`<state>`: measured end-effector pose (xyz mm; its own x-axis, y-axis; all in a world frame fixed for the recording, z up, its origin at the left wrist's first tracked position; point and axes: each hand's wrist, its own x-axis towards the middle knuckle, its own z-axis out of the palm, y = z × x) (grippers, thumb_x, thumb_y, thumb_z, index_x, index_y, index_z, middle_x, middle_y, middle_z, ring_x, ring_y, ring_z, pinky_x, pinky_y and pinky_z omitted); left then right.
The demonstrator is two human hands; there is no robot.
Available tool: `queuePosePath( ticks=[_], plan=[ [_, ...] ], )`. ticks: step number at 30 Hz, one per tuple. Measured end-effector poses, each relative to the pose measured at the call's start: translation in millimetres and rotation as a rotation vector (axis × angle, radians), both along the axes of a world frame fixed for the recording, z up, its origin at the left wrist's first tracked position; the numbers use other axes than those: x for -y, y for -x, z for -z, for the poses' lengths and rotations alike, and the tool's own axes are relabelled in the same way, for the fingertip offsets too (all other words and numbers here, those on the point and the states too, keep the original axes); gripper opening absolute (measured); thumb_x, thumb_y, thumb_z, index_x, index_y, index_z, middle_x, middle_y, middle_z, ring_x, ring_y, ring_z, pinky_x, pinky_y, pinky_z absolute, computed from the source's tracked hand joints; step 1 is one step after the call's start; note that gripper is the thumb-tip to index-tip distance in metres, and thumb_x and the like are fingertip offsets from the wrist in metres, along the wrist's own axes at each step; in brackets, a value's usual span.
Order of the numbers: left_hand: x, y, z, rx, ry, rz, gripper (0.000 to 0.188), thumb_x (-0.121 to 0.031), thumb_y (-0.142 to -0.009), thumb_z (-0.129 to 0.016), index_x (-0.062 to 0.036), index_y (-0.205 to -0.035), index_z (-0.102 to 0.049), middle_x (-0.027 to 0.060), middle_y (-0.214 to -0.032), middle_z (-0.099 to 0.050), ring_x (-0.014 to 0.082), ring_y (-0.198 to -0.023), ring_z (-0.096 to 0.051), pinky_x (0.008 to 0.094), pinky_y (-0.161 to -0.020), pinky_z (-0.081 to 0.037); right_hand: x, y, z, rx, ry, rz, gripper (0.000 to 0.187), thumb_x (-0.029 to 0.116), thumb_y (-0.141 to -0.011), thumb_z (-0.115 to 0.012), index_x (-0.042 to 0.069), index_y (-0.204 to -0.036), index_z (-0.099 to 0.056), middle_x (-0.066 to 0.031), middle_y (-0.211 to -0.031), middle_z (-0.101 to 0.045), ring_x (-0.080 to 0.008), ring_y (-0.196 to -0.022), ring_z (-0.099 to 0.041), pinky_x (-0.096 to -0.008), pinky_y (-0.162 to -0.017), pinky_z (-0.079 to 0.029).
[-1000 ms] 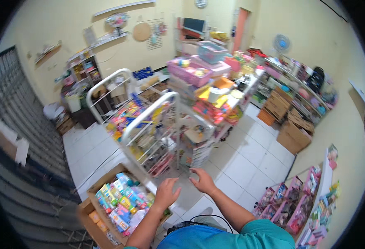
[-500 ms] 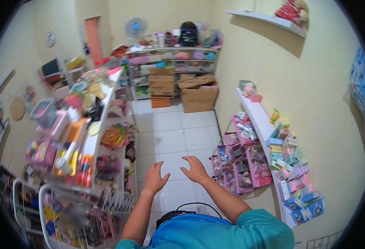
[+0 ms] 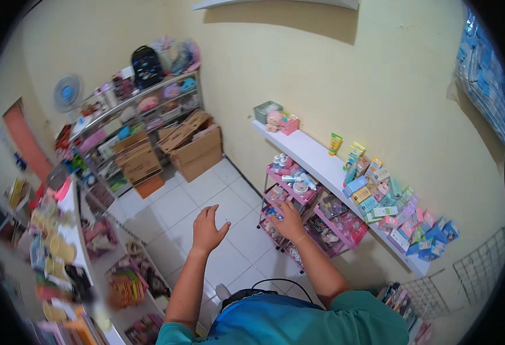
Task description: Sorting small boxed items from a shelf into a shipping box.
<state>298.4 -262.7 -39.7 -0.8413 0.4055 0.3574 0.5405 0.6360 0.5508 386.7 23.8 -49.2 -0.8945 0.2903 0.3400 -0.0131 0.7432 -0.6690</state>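
Both my arms reach forward over the white tiled floor, with nothing held in either hand. My left hand is open above the tiles, its thumb apart from the fingers. Fingers spread, my right hand appears in front of the left edge of a pink tiered cart; whether it touches the cart I cannot tell. Small bottles and packets fill the cart's trays. Above it, a white wall shelf bears a yellow tube, several small boxes and a plush toy.
Two cardboard boxes, one closed and one with raised flaps, stand before a crowded rack at the far left. A long white display counter runs along my left. Wire grids lean at the lower right.
My view has swung to the right, so the wall shelf and the cart sit nearer the middle. Both hands stay raised and open; the right one now appears against the cart.
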Motion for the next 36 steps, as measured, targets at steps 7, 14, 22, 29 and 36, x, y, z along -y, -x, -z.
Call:
queuePosePath(
  ticks=[7, 14, 22, 29, 36],
  plan=[
    [-73.3, 112.9, -25.3, 0.008, -0.012, 0.361, 0.068, -0.029, -0.083, -0.081, -0.0021, -0.140, -0.055, 0.0224, -0.136, -0.059, 0.0395, -0.126, -0.056, 0.0496, -0.107, -0.045, -15.5, 28.8, -32.5, -0.027, -0.031, 0.325, 0.052, 0.022, -0.086, -0.077, 0.007, -0.134, -0.061, -0.0188, -0.129, -0.062, -0.0388, -0.124, -0.057, -0.0459, -0.107, -0.046],
    [-193.5, 168.4, -29.3, 0.008, -0.124, 0.720, 0.066, -0.025, -0.084, -0.080, 0.0024, -0.138, -0.054, 0.0260, -0.135, -0.060, 0.0434, -0.125, -0.057, 0.0484, -0.107, -0.046, -73.0, 33.3, -63.2, -0.292, -0.237, 0.420, 0.047, 0.012, -0.078, -0.081, 0.005, -0.123, -0.068, -0.0179, -0.117, -0.065, -0.0376, -0.111, -0.063, -0.0436, -0.099, -0.050],
    [-314.9, 188.5, -45.1, 0.014, -0.214, 0.933, 0.063, -0.023, -0.084, -0.080, -0.0008, -0.138, -0.055, 0.0234, -0.131, -0.061, 0.0418, -0.122, -0.058, 0.0482, -0.106, -0.047, -131.7, 48.7, -93.4, -0.160, -0.344, 0.572, 0.037, 0.016, -0.079, -0.080, 0.006, -0.114, -0.071, -0.0142, -0.111, -0.066, -0.0346, -0.107, -0.064, -0.0448, -0.094, -0.051],
    [-405.3, 210.7, -54.4, 0.016, -0.239, 1.010, 0.062, -0.027, -0.087, -0.078, -0.0008, -0.138, -0.055, 0.0238, -0.129, -0.064, 0.0406, -0.123, -0.059, 0.0473, -0.106, -0.048, -176.9, 65.8, -156.0, -0.107, -0.629, 0.719, 0.032, 0.011, -0.081, -0.076, 0.008, -0.112, -0.072, -0.0100, -0.114, -0.066, -0.0312, -0.109, -0.061, -0.0457, -0.095, -0.048],
    [-489.3, 217.5, -53.4, 0.192, -0.213, 1.067, 0.058, -0.024, -0.085, -0.080, 0.0006, -0.134, -0.057, 0.0250, -0.129, -0.065, 0.0397, -0.119, -0.064, 0.0452, -0.102, -0.051, -230.1, 73.2, -163.9, 0.214, -0.771, 0.862, 0.027, 0.008, -0.083, -0.064, 0.011, -0.107, -0.074, -0.0096, -0.103, -0.068, -0.0302, -0.104, -0.062, -0.0456, -0.090, -0.046]
  ],
)
